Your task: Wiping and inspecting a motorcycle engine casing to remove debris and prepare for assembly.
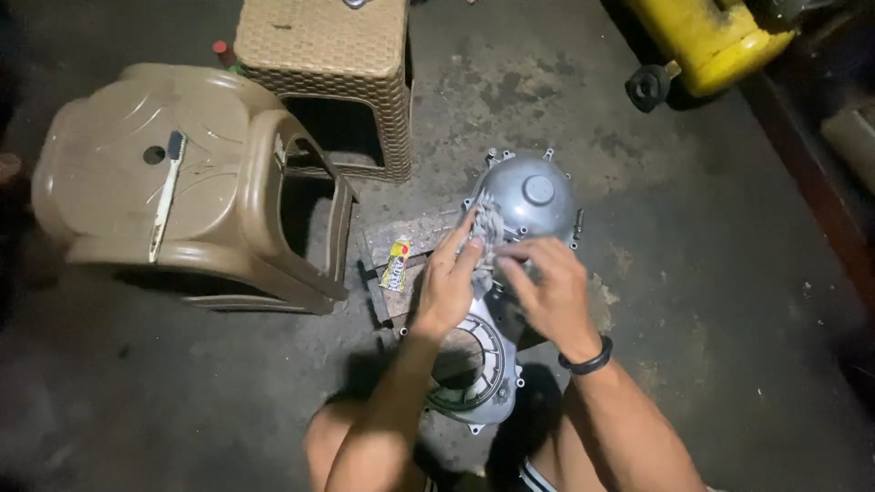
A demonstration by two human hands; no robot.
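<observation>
A grey metal engine cover (529, 196) lies on the concrete floor, its round dome at the far end and a ringed opening (469, 360) nearer me. Both hands rest on its middle. My left hand (448, 278) presses a crumpled grey rag (488, 235) against the cover. My right hand (547, 292), with a black band on the wrist, pinches the same rag from the right side. My knees show at the bottom edge.
A brown plastic stool (173, 191) on the left carries a toothbrush (166, 193). A woven brown stool (333, 73) stands behind it. A small yellow packet (396, 264) lies on a flat board (415, 237) beside the cover. A yellow tank (706, 36) sits top right.
</observation>
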